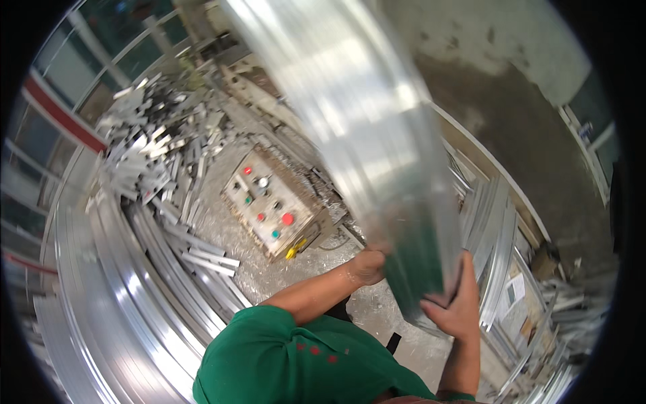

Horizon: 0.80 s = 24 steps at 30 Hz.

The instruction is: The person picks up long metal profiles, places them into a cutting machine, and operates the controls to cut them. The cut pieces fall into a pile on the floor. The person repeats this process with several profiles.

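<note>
A long, shiny bundle of aluminium profiles (363,128) runs from in front of my body up past the top edge, blurred by motion in its upper part. My left hand (369,265) is closed on its left edge, the fingertips hidden behind the metal. On the right side, near the close end, my right hand (457,306) grips it, with the thumb over the top face and the fingers along the edge. The green of my shirt is mirrored in the metal between both hands.
A control box (272,205) with red and green buttons stands left of the profiles. Beyond it lies a heap of short metal offcuts (161,135). Long profiles (121,289) are stacked at the left, and more profiles (494,229) lie at the right beside a wall.
</note>
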Motion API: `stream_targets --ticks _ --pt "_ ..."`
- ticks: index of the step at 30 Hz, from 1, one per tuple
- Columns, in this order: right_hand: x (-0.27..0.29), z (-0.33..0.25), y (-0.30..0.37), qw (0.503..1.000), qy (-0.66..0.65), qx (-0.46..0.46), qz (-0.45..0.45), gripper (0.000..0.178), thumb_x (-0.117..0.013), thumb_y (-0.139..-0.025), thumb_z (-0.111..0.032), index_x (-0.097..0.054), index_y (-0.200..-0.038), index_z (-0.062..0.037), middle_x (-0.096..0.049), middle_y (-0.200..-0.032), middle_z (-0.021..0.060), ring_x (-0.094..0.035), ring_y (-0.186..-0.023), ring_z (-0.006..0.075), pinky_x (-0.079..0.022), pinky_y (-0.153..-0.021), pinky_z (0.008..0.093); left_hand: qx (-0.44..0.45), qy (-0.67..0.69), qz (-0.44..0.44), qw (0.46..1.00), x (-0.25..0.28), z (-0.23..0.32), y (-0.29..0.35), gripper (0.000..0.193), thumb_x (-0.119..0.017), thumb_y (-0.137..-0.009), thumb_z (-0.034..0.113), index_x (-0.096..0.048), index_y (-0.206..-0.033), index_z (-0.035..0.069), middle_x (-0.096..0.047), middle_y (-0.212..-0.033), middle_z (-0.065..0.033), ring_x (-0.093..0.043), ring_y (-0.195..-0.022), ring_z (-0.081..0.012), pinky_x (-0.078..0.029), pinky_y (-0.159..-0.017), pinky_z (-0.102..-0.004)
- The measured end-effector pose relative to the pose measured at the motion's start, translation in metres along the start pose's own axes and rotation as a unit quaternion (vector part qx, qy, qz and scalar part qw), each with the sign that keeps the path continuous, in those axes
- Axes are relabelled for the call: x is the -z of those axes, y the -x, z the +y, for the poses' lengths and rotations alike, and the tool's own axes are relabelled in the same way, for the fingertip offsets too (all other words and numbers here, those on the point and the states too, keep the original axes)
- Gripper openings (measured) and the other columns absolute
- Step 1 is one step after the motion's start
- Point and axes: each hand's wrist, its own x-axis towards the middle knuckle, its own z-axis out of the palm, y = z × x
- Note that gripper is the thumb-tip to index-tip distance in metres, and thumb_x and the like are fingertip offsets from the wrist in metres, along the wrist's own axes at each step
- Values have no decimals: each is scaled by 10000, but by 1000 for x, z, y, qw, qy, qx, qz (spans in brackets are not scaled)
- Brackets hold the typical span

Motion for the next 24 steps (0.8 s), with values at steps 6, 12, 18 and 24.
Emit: stream_targets --ticks 6,12,18,24 --pt "-92 -85 1 960 130 129 -213 1063 -861 -600 -321 -300 -1430 33 -533 -1268 272 -545 -1170 446 -446 -990 463 -181 -35 223 957 -12 31 177 1035 -859 -639 573 -414 -1459 125 -507 -1425 -99 -480 -1326 -320 -395 -1120 -525" --pt "-188 -154 5 914 112 209 -330 1049 -846 -643 -335 -278 -1446 30 -530 -1258 267 -559 -1135 437 -484 -925 464 -363 -69 335 867 -49 77 281 1175 -849 -573 662 -364 -1478 92 -488 -1433 -116 -468 -1324 -368 -405 -1111 -532" --pt "-298 -251 -23 843 117 327 -411 1044 -845 -657 -350 -281 -1443 41 -547 -1125 226 -597 -990 394 -512 -819 447 -432 -168 292 837 -59 178 357 1231 -810 -596 710 -282 -1521 92 -397 -1500 -194 -366 -1397 -421 -363 -1125 -585" --pt "-437 -329 -56 796 45 450 -401 1009 -849 -644 -354 -350 -1416 62 -560 -1042 209 -624 -870 378 -524 -759 440 -500 -167 270 806 -1 276 471 661 -457 -1003 497 -324 -1511 94 -390 -1501 -245 -385 -1387 -427 -365 -1123 -573"
